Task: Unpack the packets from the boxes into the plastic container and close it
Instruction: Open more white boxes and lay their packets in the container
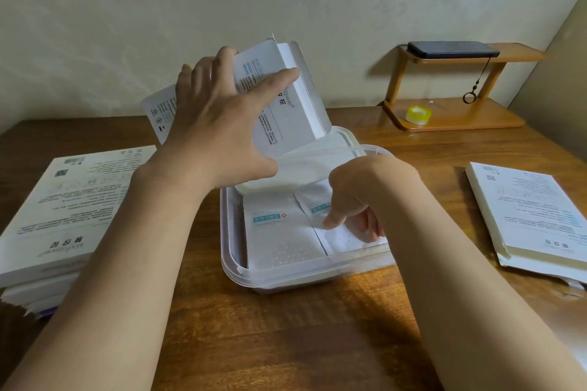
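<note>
Your wooden table (286, 336) carries a stack of boxes (63, 216) at your left and a lone box (533, 216) at your right. Between them sits the plastic container (241, 276), uncovered, its lid (286, 171) resting across its far edge. Your left hand (216, 124) grips an opened box (286, 111), tilted above that far edge. Inside the container, one packet (282, 238) lies flat at the left; your right hand (355, 197) pinches a second packet (343, 238) beside it. A wooden shelf (454, 117) at the back holds a phone (451, 49) and a tape roll (418, 114).
</note>
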### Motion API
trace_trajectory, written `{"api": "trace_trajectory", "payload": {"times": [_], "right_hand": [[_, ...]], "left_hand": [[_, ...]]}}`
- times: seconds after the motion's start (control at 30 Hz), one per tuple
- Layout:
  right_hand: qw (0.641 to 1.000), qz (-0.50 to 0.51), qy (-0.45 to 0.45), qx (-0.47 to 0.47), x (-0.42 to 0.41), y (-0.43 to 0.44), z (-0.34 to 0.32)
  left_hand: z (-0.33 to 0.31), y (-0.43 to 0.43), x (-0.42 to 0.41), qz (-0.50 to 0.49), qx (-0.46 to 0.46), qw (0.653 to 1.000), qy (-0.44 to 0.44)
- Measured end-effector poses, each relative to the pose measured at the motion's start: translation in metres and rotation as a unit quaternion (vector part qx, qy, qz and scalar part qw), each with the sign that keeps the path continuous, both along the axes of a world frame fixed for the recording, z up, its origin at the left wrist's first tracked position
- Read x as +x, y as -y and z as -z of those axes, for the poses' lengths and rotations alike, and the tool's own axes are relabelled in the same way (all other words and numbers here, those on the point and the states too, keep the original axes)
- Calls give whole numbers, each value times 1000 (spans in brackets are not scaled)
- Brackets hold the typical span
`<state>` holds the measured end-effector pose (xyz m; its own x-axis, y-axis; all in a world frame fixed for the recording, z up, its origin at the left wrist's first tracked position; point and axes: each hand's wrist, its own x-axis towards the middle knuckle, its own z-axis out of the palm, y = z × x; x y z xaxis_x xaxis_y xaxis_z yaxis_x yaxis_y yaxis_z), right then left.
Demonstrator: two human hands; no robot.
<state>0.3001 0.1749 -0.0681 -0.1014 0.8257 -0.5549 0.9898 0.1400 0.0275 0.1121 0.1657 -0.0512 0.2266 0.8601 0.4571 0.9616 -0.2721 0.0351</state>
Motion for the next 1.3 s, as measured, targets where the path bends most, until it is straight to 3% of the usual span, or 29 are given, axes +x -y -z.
{"api": "trace_trajectory", "payload": {"times": [0.27, 0.47, 0.6, 0.77, 1.0, 1.2, 1.3], "right_hand": [[1000, 3, 23, 4, 6, -2, -5], [979, -134, -54, 146, 8, 6, 13], [975, -194, -55, 90, 18, 13, 28], [980, -182, -22, 72, 25, 19, 30], [985, -150, -69, 52, 27, 16, 36], [991, -119, -21, 60, 22, 14, 41], [989, -107, -56, 80, 24, 19, 35]], "left_hand": [[1, -1, 2, 3, 7, 1000, -9], [3, -3, 2, 6, 10, 1000, -23], [0, 3, 10, 12, 5, 999, -42], [-7, 21, 33, 46, 20, 997, -52], [3, 22, 37, 58, 31, 995, -79], [0, 22, 36, 69, 1, 994, -82], [0, 22, 34, 82, -3, 993, -90]]}}
